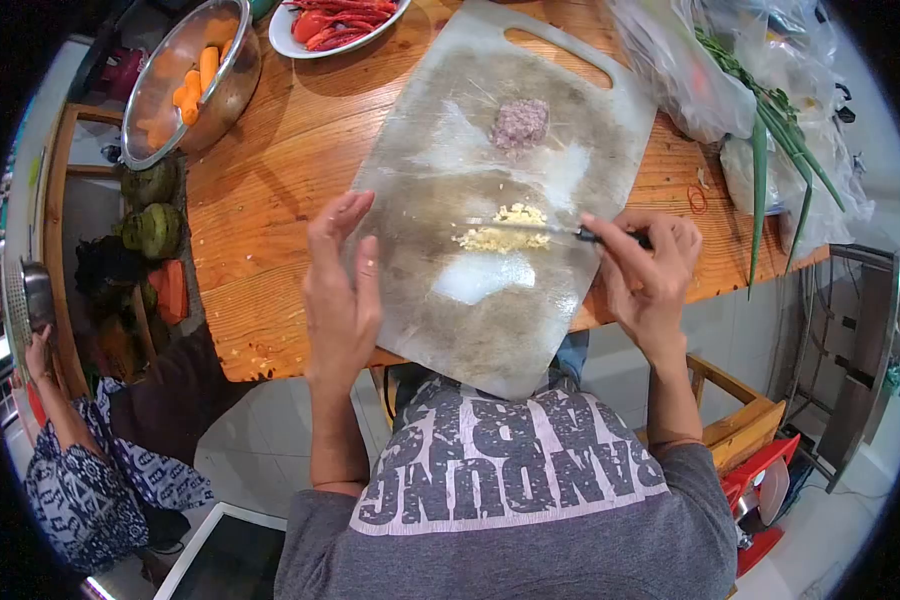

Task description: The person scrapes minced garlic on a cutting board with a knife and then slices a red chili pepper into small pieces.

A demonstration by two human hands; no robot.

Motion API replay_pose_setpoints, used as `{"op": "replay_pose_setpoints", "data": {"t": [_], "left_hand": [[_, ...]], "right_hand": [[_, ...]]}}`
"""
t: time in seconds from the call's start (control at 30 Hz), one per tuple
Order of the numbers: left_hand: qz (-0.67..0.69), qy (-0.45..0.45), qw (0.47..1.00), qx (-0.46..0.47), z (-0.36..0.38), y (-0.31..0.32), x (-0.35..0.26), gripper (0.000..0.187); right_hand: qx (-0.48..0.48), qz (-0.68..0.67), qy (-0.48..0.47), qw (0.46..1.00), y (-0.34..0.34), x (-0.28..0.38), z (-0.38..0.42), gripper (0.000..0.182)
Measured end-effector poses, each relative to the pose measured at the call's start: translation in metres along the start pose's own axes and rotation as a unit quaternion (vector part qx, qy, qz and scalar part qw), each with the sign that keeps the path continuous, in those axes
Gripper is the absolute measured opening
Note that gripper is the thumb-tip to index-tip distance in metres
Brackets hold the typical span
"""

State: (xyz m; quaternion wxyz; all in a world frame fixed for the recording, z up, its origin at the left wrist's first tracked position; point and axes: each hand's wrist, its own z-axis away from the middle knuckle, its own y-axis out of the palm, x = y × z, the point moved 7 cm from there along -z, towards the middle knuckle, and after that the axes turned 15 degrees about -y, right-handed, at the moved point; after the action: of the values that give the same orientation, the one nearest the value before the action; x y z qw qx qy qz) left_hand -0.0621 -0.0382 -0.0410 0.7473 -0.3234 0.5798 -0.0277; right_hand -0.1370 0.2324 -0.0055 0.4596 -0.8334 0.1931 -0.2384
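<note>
My right hand point(653, 272) grips a knife point(587, 235) by its dark handle. The thin blade lies across a pile of finely chopped pale yellow bits point(515, 238), which look like garlic, on a worn cutting board point(425, 210). Farther up the board sits a small mound of minced purplish bits point(520, 123) that resemble shallot. At the board's left edge, my left hand point(343, 290) is held with fingers and thumb apart, holding nothing. Wet, shiny patches show on the board around both piles.
Left on the wooden table point(260, 230) stands a metal bowl point(158, 150) with carrots point(208, 68). A white plate point(305, 48) holds red chillies and a tomato. Plastic bags point(700, 90) and green onions point(785, 130) lie right. Another person point(85, 470) is at lower left.
</note>
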Motion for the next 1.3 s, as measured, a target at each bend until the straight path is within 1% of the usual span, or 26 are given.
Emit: {"op": "replay_pose_setpoints", "data": {"t": [0.07,0.17,0.2,0.33,0.4,0.47,0.5,0.7,0.8,0.87,0.9,0.97,1.0,1.07,1.1,1.17,1.2,1.27,1.3], "left_hand": [[-0.029,0.022,0.998,0.045,0.004,0.012,0.004,0.047],[-0.016,0.078,0.996,0.027,0.013,0.021,0.001,0.048],[-0.009,0.102,0.994,0.04,0.016,0.023,0.0,0.052],[-0.085,0.114,0.989,0.04,0.018,0.03,-0.002,0.055],[-0.112,0.117,0.986,0.027,0.016,0.03,-0.003,0.056],[-0.066,0.105,0.992,0.03,0.016,0.034,-0.001,0.059],[-0.042,0.099,0.994,0.03,0.017,0.036,-0.001,0.061],[0.04,0.108,0.987,0.109,0.025,0.052,-0.013,0.067],[0.095,0.135,0.976,0.14,0.029,0.061,-0.023,0.065],[0.109,0.167,0.973,0.113,0.03,0.059,-0.027,0.063],[0.115,0.184,0.971,0.098,0.03,0.057,-0.028,0.062],[0.037,0.219,0.974,0.037,0.029,0.046,-0.034,0.056],[-0.003,0.234,0.972,0.006,0.03,0.04,-0.037,0.054],[-0.034,0.212,0.977,-0.013,0.03,0.037,-0.039,0.047],[-0.048,0.2,0.978,-0.022,0.03,0.037,-0.039,0.043],[-0.095,0.204,0.974,-0.011,0.037,0.041,-0.041,0.046],[-0.118,0.207,0.971,-0.003,0.039,0.044,-0.041,0.048],[-0.188,0.241,0.952,-0.007,0.045,0.055,-0.048,0.054],[-0.222,0.258,0.94,-0.011,0.048,0.06,-0.05,0.057]], "right_hand": [[-0.025,0.024,0.01,0.999,0.002,-0.012,0.0,0.038],[-0.036,0.05,0.017,0.998,0.008,-0.023,0.004,0.038],[-0.036,0.051,0.02,0.998,0.01,-0.025,0.006,0.038],[-0.036,0.048,0.035,0.998,0.014,-0.023,0.012,0.038],[-0.028,0.034,0.013,0.999,0.014,-0.016,0.011,0.038],[-0.014,0.018,0.001,1.0,0.012,-0.011,0.01,0.038],[-0.022,0.015,0.006,1.0,0.01,-0.012,0.009,0.038],[-0.055,0.034,0.041,0.997,0.006,-0.031,0.012,0.035],[-0.047,0.037,0.043,0.997,0.008,-0.031,0.016,0.034],[-0.034,0.023,0.036,0.999,0.009,-0.026,0.014,0.033],[-0.046,0.025,0.018,0.998,0.007,-0.023,0.012,0.034],[-0.069,0.029,-0.018,0.997,0.002,-0.018,0.008,0.034],[-0.062,0.01,-0.012,0.998,0.0,-0.017,0.005,0.032],[-0.049,-0.029,0.001,0.998,-0.003,-0.011,-0.003,0.03],[-0.042,-0.097,0.04,0.994,0.0,-0.011,-0.003,0.029],[-0.03,-0.229,0.121,0.965,0.008,-0.01,-0.003,0.026],[-0.006,-0.242,0.132,0.961,0.009,-0.009,-0.005,0.025],[0.042,-0.267,0.153,0.95,0.014,-0.009,-0.007,0.023],[0.034,-0.271,0.151,0.95,0.015,-0.01,-0.008,0.023]]}}
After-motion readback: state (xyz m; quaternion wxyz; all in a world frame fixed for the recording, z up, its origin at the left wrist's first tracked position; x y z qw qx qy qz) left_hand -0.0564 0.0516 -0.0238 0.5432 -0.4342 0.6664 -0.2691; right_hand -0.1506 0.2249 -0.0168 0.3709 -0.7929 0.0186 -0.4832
